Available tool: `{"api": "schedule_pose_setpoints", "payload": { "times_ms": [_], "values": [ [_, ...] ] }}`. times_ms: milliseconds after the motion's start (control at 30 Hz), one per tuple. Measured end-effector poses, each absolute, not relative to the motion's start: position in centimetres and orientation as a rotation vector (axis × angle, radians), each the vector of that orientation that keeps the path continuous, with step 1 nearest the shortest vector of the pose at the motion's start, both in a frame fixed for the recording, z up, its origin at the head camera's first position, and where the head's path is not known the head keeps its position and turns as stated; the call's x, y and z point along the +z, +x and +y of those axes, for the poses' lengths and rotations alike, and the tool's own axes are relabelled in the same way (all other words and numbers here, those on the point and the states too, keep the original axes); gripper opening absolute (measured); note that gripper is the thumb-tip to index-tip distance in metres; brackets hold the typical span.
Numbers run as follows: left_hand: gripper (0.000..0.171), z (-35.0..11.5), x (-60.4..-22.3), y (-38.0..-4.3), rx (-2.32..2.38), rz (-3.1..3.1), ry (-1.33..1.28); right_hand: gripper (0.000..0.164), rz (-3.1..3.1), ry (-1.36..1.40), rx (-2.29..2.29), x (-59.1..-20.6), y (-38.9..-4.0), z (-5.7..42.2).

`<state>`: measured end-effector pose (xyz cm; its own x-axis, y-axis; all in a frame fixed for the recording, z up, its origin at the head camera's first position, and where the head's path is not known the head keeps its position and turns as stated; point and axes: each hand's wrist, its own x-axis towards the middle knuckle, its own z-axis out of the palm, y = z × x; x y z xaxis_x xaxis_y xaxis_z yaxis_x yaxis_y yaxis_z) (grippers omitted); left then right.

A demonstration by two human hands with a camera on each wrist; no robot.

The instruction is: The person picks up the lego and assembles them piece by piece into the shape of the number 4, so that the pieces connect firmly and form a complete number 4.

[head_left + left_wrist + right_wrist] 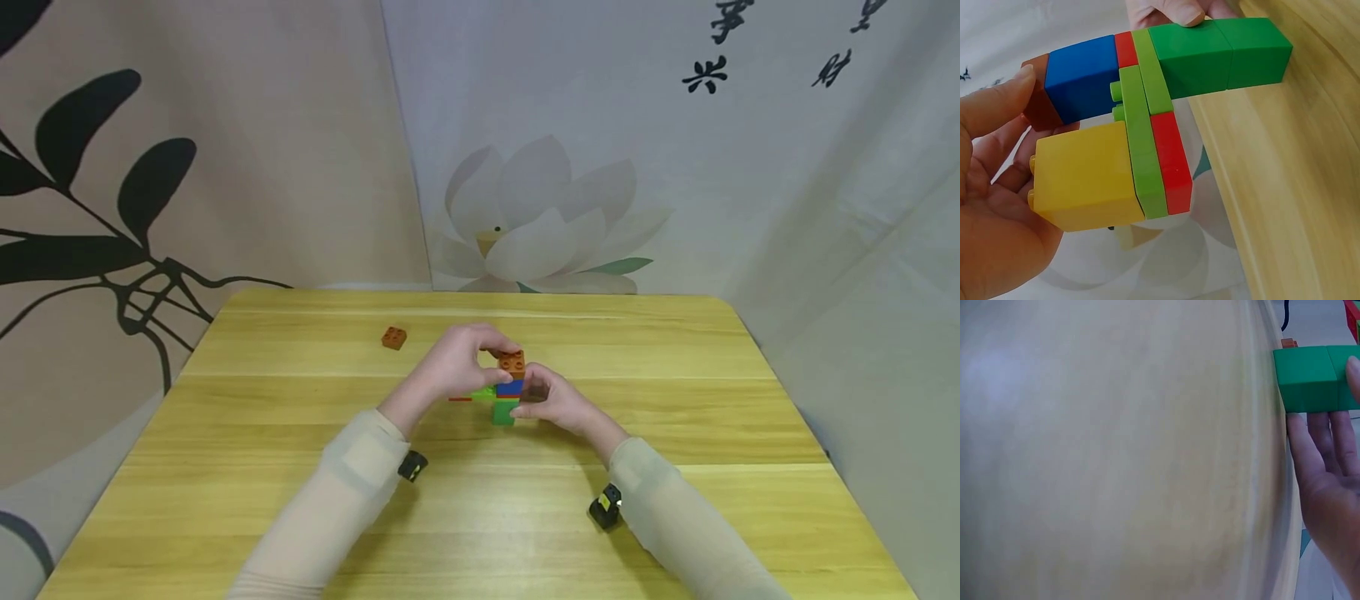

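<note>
A tower of toy building bricks stands at the middle of the table, between both hands. On its top is an orange-brown brick (512, 364), which my left hand (452, 362) pinches between thumb and fingers. Below it come a blue brick (1083, 79), thin red and lime-green bricks, and two green bricks (1222, 56) at the base. A yellow brick (1085, 175) sits on a lime-green side arm (1142, 144), over another red brick (1172, 164). My right hand (561, 405) grips the green bricks from the right, thumb on the near face.
A loose orange-brown brick (393, 337) lies on the wooden table (300, 367), beyond my left hand and to its left. Behind the table's far edge hangs a printed cloth (322, 167). Small black cameras sit at both wrists.
</note>
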<state>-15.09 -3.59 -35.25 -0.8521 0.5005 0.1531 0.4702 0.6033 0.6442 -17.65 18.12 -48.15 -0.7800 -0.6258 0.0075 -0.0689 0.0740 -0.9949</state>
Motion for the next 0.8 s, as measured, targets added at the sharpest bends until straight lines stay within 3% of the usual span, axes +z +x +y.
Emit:
{"api": "schedule_pose_setpoints", "payload": {
  "times_ms": [567, 800],
  "values": [
    [0.036, -3.76, -35.73, -15.30, 1.087, 2.765, 0.930, 0.033, 1.952, -0.689, -1.757, -48.13, -17.60, 18.31],
    [0.044, -4.41, -35.80, -15.31, 1.147, 2.714, 0.963, 0.033, 1.969, -0.680, -1.739, -47.92, -17.54, 18.28]
  ]
}}
